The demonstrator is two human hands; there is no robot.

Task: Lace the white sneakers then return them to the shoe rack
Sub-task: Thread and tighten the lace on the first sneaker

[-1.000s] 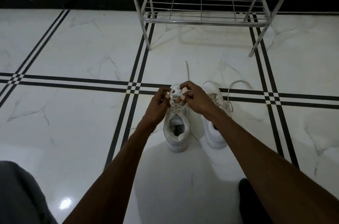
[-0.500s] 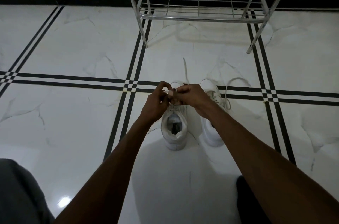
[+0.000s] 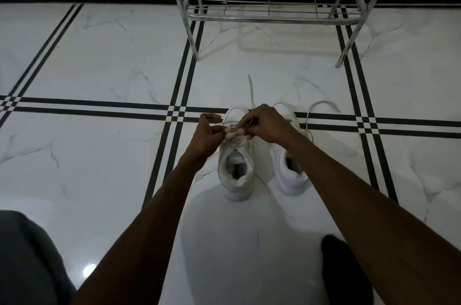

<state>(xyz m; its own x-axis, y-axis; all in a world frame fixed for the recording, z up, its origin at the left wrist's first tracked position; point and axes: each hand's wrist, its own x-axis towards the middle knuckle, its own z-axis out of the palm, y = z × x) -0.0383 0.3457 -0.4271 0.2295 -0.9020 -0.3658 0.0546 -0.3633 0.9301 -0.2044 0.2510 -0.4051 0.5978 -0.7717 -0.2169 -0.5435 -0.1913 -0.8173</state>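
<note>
Seen from above, two white sneakers stand side by side on a marble floor point(image 3: 99, 55), heels toward the viewer. Both hands meet over the left sneaker point(image 3: 236, 162). The left hand point(image 3: 208, 133) and right hand point(image 3: 264, 123) each pinch its lace point(image 3: 251, 91) between fingertips near the upper eyelets, so lacing appears to be under way. The right sneaker point(image 3: 290, 167) sits untouched, its lace point(image 3: 321, 105) loose on the floor. The rack point(image 3: 272, 17) stands well beyond, its visible shelf bare. Next likely comes pulling the lace snug, then the other shoe.
</note>
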